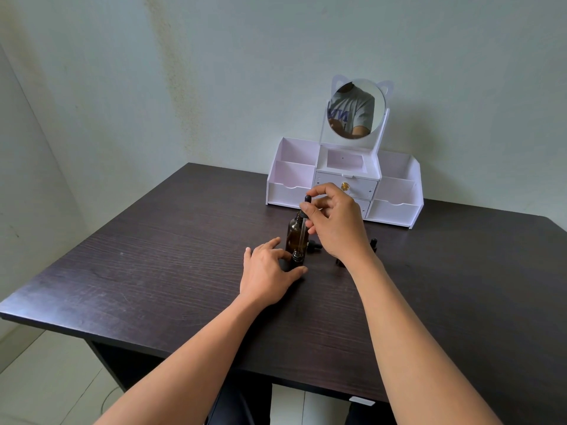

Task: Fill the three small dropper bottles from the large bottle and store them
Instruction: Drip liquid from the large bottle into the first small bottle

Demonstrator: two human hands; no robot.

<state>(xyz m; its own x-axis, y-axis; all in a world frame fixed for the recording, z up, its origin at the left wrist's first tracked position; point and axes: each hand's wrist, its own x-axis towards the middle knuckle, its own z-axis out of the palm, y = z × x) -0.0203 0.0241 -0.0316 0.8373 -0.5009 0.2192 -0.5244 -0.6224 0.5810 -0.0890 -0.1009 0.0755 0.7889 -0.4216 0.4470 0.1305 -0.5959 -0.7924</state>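
Observation:
A large amber bottle [294, 234] stands open on the dark table [159, 271]. In front of it stands a small dark dropper bottle [297, 259], which my left hand [270, 271] holds at its base between thumb and fingers. My right hand [334, 222] pinches a dropper [305, 222] by its black bulb, and the glass tube points down into the small bottle's neck. A loose dropper cap [314, 245] lies behind the bottles. Another small dark bottle [373, 243] shows partly behind my right wrist, and a dark piece [339, 261] peeks out beside my right forearm.
A white organiser [395, 210] with open compartments, small drawers and a round cat-ear mirror [356, 108] stands at the back of the table against the wall. The table's front edge runs just below my forearms. Tiled floor shows at the lower left.

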